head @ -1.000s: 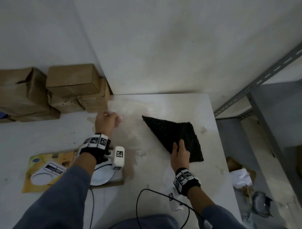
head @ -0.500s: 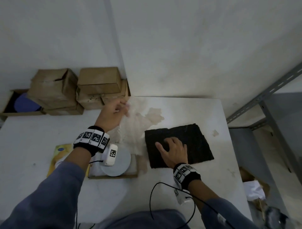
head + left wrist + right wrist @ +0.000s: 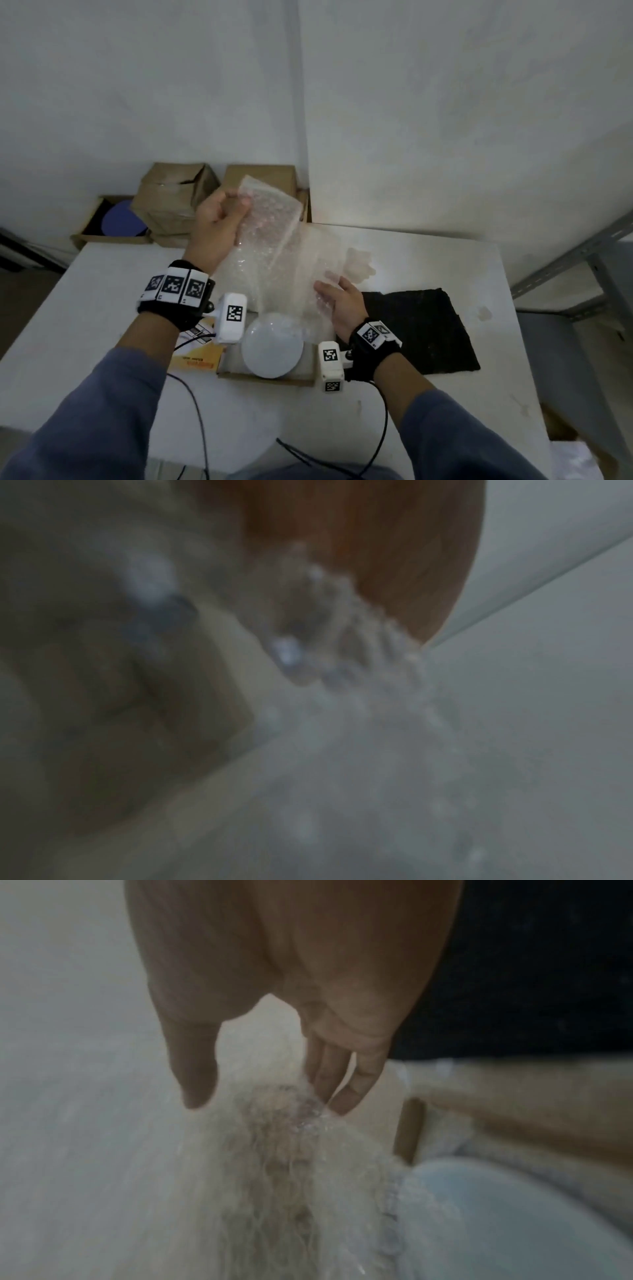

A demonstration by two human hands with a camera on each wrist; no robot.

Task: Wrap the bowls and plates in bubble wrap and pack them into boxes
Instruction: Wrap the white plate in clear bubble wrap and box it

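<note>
- Your left hand (image 3: 215,229) pinches the top corner of the clear bubble wrap sheet (image 3: 281,260), fingers curled on it, raised above the table's far edge.
- Your right hand (image 3: 344,301) grips the sheet's lower edge, fingers (image 3: 337,1085) closed on it.
- A white plate (image 3: 272,346) lies in an open box (image 3: 267,378) mid-table under the sheet.
- A black sheet (image 3: 421,329) lies flat toward the right edge.
- Cardboard boxes (image 3: 178,195) stand past the far left corner.

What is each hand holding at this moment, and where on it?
Both hold the clear bubble wrap sheet: the left hand grips its raised far corner, the right hand pinches its near right edge, just above the white plate.
</note>
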